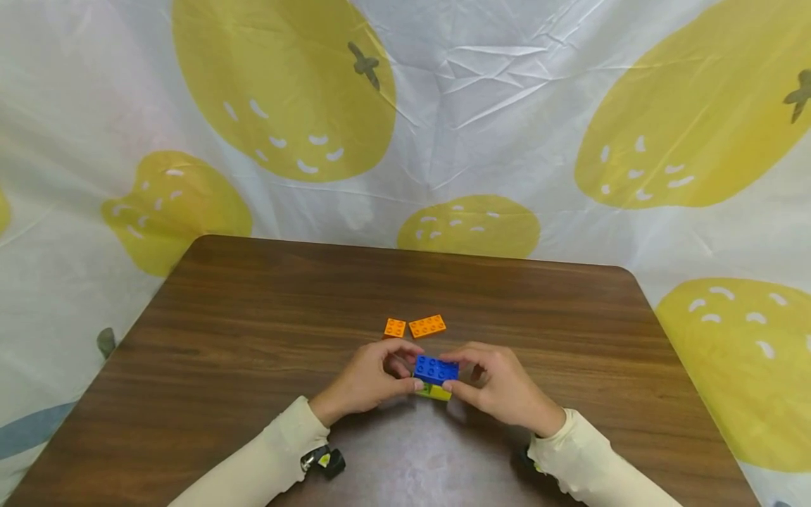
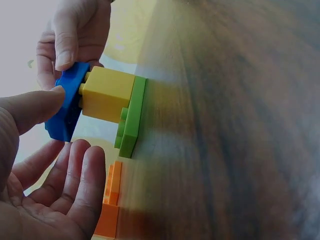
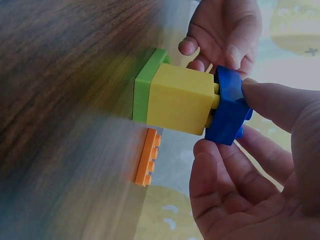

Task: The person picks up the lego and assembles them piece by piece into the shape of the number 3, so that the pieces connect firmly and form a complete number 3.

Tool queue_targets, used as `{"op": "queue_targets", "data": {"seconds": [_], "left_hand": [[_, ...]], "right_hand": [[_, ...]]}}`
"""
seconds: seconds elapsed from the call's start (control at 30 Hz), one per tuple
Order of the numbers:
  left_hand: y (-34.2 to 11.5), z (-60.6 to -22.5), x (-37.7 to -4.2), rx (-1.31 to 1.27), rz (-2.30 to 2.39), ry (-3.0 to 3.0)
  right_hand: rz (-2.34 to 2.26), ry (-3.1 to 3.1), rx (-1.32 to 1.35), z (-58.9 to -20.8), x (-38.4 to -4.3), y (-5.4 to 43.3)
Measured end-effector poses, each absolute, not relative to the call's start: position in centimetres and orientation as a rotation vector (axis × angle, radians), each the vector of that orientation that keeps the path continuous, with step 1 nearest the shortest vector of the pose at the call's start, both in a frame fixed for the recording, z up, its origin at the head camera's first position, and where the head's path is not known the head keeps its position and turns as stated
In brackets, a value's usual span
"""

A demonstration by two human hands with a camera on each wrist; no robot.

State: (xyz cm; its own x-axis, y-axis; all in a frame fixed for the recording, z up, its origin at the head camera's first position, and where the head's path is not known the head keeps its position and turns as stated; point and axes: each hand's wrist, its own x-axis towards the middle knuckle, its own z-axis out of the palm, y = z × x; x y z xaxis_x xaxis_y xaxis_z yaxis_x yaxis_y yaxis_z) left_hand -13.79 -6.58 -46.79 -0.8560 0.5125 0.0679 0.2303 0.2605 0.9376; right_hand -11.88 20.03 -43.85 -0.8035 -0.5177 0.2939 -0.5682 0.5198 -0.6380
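Both hands pinch a flat blue toy brick (image 1: 432,371) between thumb and fingers. My left hand (image 1: 367,378) has its left end, my right hand (image 1: 507,387) its right end. Below it stands a tall yellow brick (image 3: 180,99), joined to a flat green brick (image 2: 133,120) that rests on the table. In the left wrist view the blue brick sits at the yellow brick's studs, and part of those studs still shows between them. Some green studs stick out beside the yellow brick on the left-hand side.
Just beyond the hands, a small orange brick (image 1: 395,328) and a longer flat orange brick (image 1: 427,326) lie on the brown wooden table (image 1: 304,289). A white cloth with yellow fruit prints (image 1: 431,155) hangs behind the table's far edge.
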Motion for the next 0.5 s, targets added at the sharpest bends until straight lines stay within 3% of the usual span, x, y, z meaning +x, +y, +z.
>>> {"op": "queue_targets", "data": {"seconds": [0.5], "left_hand": [[-6.51, -46.82, -13.81, 0.657, 1.618, 2.295]], "right_hand": [[1.193, -2.671, 0.922, -44.25, -11.92, 20.27]]}}
